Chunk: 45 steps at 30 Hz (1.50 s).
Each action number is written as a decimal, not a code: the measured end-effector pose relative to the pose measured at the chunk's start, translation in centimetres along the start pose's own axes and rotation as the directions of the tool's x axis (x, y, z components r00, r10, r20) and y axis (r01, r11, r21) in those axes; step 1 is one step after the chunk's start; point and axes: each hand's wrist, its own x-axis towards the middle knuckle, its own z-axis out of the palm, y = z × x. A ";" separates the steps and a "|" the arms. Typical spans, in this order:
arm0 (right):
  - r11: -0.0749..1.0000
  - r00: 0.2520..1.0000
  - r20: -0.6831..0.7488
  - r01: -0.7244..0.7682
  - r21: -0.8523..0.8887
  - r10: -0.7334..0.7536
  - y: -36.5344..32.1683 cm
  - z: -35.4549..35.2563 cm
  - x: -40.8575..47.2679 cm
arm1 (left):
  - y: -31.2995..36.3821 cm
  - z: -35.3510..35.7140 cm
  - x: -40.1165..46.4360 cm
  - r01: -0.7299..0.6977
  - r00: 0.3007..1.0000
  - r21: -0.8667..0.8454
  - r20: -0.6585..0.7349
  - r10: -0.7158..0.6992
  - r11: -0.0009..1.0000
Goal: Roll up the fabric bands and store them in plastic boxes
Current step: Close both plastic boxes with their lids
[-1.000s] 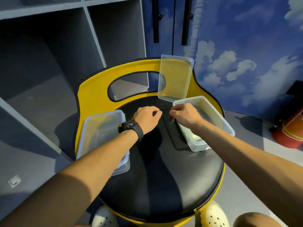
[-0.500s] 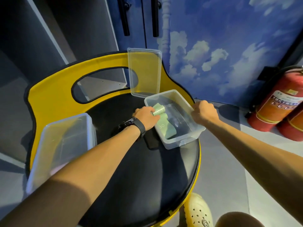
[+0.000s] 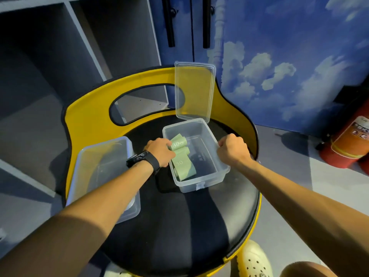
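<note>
Since half a second ago the left hand [image 3: 160, 150] has carried the rolled green band [image 3: 178, 144] further over the open box [image 3: 201, 184] on the chair seat [image 3: 179, 226] — its grip closed around the roll, held above the box's left side. More green bands [image 3: 182, 166] lie inside, below it. Right hand [image 3: 232, 150] — fingers curled over the box's right rim. Lid [image 3: 194, 90] leans against the yellow backrest [image 3: 89, 124]. Second box [image 3: 103, 166] sits at left.

Bare black seat [image 3: 179, 226] in front lies open; the upright lid [image 3: 194, 90] and yellow backrest [image 3: 89, 120] wall off the far side of the 2 boxes
</note>
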 end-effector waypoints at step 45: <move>0.977 0.960 -0.280 0.056 0.206 0.004 -4.3 1.4 18.5 | 1.6 -3.8 19.3 -0.157 0.956 -0.196 -0.277 0.099 0.968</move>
